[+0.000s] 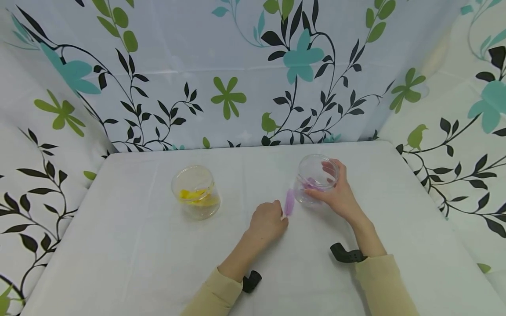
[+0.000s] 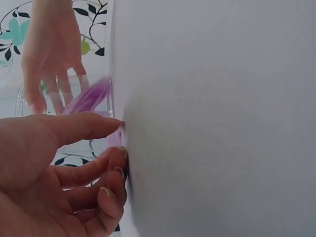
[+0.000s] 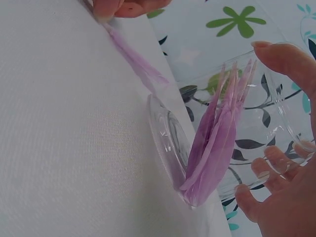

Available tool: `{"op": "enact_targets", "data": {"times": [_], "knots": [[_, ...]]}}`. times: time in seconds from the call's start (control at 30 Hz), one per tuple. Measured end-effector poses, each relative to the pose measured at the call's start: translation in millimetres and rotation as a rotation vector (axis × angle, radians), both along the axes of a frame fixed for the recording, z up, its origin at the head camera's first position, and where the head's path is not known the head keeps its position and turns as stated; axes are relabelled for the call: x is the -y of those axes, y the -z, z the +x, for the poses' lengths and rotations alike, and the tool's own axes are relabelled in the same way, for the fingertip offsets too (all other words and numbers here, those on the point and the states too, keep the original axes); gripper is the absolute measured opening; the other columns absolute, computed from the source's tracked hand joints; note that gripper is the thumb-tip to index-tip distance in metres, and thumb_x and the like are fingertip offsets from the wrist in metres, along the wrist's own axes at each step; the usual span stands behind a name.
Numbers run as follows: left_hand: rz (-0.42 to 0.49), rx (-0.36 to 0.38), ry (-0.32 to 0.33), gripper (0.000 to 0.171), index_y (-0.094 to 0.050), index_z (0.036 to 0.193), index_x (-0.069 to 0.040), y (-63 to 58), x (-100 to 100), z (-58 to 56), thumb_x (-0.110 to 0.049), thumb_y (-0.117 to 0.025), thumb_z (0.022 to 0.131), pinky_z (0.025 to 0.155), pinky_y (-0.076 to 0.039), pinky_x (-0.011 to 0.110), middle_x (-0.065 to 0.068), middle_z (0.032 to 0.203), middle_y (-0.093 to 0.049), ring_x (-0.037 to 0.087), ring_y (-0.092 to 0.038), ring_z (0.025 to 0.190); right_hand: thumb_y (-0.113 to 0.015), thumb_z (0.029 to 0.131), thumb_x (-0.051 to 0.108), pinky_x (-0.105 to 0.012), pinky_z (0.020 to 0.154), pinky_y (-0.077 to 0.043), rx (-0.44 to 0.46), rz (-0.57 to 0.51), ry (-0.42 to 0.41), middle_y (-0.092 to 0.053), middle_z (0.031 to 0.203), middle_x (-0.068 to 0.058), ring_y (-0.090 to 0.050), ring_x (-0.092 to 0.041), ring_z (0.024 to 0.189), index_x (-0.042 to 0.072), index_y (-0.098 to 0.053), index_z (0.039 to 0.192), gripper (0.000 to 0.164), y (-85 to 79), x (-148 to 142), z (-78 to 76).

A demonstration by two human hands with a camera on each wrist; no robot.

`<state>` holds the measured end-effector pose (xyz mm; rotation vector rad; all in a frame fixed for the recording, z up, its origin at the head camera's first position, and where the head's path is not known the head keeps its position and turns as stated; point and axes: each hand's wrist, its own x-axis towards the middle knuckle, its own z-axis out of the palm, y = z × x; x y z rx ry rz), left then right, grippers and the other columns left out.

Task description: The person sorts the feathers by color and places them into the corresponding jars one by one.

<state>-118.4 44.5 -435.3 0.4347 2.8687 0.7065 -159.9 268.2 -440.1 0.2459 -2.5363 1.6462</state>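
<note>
With its fingertips at the table, my left hand (image 1: 268, 221) pinches the quill end of a purple feather (image 1: 290, 202). The feather lies on the tabletop, pointing away, as the right wrist view also shows. Just right of it, my right hand (image 1: 339, 193) grips a clear glass jar (image 1: 302, 193) from its right side, thumb in front and fingers behind. Several purple feathers (image 3: 217, 143) lean together inside that jar, quills toward its mouth.
Over on the left stands a second clear glass jar (image 1: 193, 175) with yellow feathers (image 1: 193, 196) in it. A white cloth covers the table (image 1: 158, 263). Leaf-and-flower patterned curtains (image 1: 166, 57) enclose the back and sides.
</note>
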Motion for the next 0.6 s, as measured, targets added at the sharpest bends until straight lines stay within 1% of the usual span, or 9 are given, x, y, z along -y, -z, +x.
{"op": "enact_targets", "data": {"times": [0.07, 0.17, 0.27, 0.33, 0.4, 0.47, 0.53, 0.57, 0.6], "knots": [[-0.006, -0.001, -0.004, 0.016, -0.061, 0.077, -0.005, -0.6, 4.6, -0.5, -0.013, -0.07, 0.088, 0.057, -0.047, 0.029, 0.004, 0.07, -0.061, 0.017, -0.055, 0.065, -0.086, 0.079, 0.016, -0.059, 0.118, -0.028, 0.006, -0.005, 0.004, -0.036, 0.154, -0.016, -0.031, -0.032, 0.146, 0.014, -0.014, 0.151, 0.102, -0.9, 0.2, 0.5], [0.034, 0.02, 0.003, 0.018, -0.063, 0.07, -0.003, 0.3, 9.7, -0.9, -0.007, -0.068, 0.086, 0.053, -0.046, 0.027, 0.005, 0.067, -0.063, 0.014, -0.05, 0.059, -0.086, 0.079, 0.018, -0.058, 0.118, -0.028, 0.019, 0.003, 0.008, -0.035, 0.155, -0.015, -0.031, -0.031, 0.146, 0.014, -0.014, 0.151, 0.102, -0.7, -0.3, 0.5], [0.078, 0.054, -0.004, 0.013, -0.07, 0.072, -0.003, 2.5, 12.9, -1.1, -0.006, -0.069, 0.084, 0.057, -0.049, 0.028, 0.005, 0.072, -0.068, 0.012, -0.052, 0.062, -0.085, 0.08, 0.021, -0.057, 0.119, -0.028, 0.028, 0.01, 0.012, -0.035, 0.155, -0.015, -0.031, -0.03, 0.146, 0.015, -0.014, 0.151, 0.101, 0.6, -1.0, 0.6], [0.087, 0.06, -0.011, 0.013, -0.072, 0.071, -0.005, 3.8, 13.6, -1.1, -0.008, -0.07, 0.083, 0.057, -0.049, 0.027, 0.002, 0.072, -0.068, 0.011, -0.052, 0.062, -0.086, 0.08, 0.022, -0.057, 0.119, -0.028, 0.028, 0.011, 0.013, -0.035, 0.155, -0.015, -0.031, -0.03, 0.146, 0.014, -0.015, 0.15, 0.1, 1.6, -1.4, 0.3], [0.082, 0.052, -0.01, 0.018, -0.068, 0.065, -0.007, 3.9, 13.3, -1.0, -0.008, -0.069, 0.082, 0.052, -0.044, 0.025, -0.002, 0.063, -0.061, 0.01, -0.047, 0.058, -0.086, 0.08, 0.022, -0.058, 0.119, -0.028, 0.026, 0.016, 0.015, -0.035, 0.154, -0.015, -0.031, -0.03, 0.146, 0.014, -0.015, 0.15, 0.1, 2.2, -1.9, 0.1], [0.07, 0.024, -0.008, 0.028, -0.058, 0.055, -0.009, 3.7, 12.3, -0.8, -0.005, -0.068, 0.08, 0.045, -0.035, 0.023, -0.006, 0.054, -0.046, 0.009, -0.038, 0.053, -0.086, 0.08, 0.023, -0.058, 0.118, -0.028, 0.02, 0.016, 0.013, -0.035, 0.154, -0.016, -0.031, -0.03, 0.146, 0.014, -0.015, 0.15, 0.1, 2.3, -2.0, -0.1], [0.054, -0.003, -0.009, 0.035, -0.047, 0.05, -0.012, 2.8, 11.6, -0.7, -0.003, -0.067, 0.078, 0.042, -0.027, 0.023, -0.007, 0.051, -0.033, 0.01, -0.03, 0.05, -0.086, 0.08, 0.023, -0.058, 0.118, -0.028, 0.015, 0.015, 0.01, -0.035, 0.154, -0.016, -0.032, -0.03, 0.146, 0.014, -0.015, 0.15, 0.1, 2.1, -1.7, -0.3], [0.052, -0.008, -0.011, 0.035, -0.045, 0.049, -0.011, 2.0, 11.5, -0.9, -0.002, -0.066, 0.076, 0.041, -0.025, 0.023, -0.006, 0.051, -0.031, 0.01, -0.029, 0.05, -0.086, 0.08, 0.023, -0.057, 0.118, -0.029, 0.014, 0.014, 0.01, -0.035, 0.155, -0.016, -0.032, -0.03, 0.146, 0.014, -0.015, 0.15, 0.1, 2.2, -1.8, -0.5], [0.055, -0.008, -0.017, 0.034, -0.046, 0.05, -0.012, 2.2, 11.7, -1.1, -0.002, -0.067, 0.076, 0.041, -0.026, 0.023, -0.007, 0.05, -0.033, 0.01, -0.03, 0.05, -0.086, 0.079, 0.024, -0.057, 0.118, -0.029, 0.013, 0.015, 0.01, -0.035, 0.155, -0.016, -0.032, -0.03, 0.146, 0.014, -0.015, 0.15, 0.1, 2.1, -1.8, -0.7]]}}
